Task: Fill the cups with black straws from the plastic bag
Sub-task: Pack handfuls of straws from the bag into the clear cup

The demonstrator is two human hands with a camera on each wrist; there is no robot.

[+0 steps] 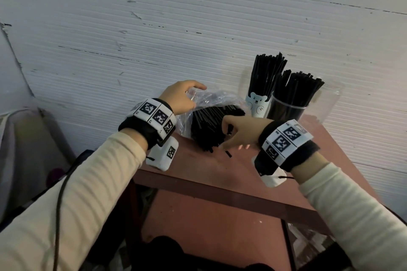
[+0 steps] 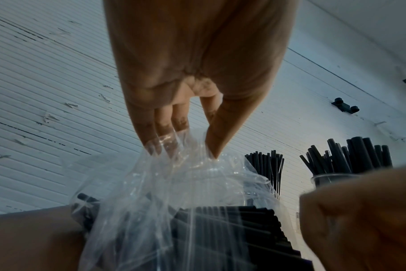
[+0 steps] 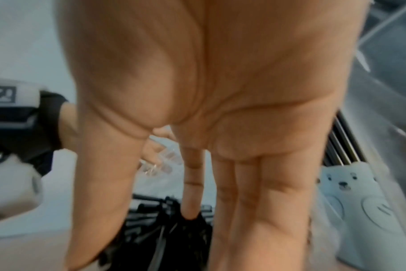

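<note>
A clear plastic bag (image 1: pixel 203 100) of black straws (image 1: pixel 211 125) lies on the red-brown table (image 1: pixel 198 174). My left hand (image 1: pixel 191 92) pinches the bag's crumpled top; in the left wrist view its fingers and thumb (image 2: pixel 186 150) bunch the bag's film (image 2: pixel 174 192). My right hand (image 1: pixel 224 133) reaches into the straw ends, fingers straight; in the right wrist view its index fingertip (image 3: pixel 190 212) touches the straws (image 3: pixel 165 229). A bear-print cup (image 1: pixel 257 104) and a clear cup (image 1: pixel 286 109) behind it stand full of straws.
One short black straw piece (image 1: pixel 228 153) lies loose on the table near my right hand. A further clear container (image 1: pixel 326 99) stands at the far right against the white ribbed wall (image 1: pixel 198 17). The table's front edge runs close below my wrists.
</note>
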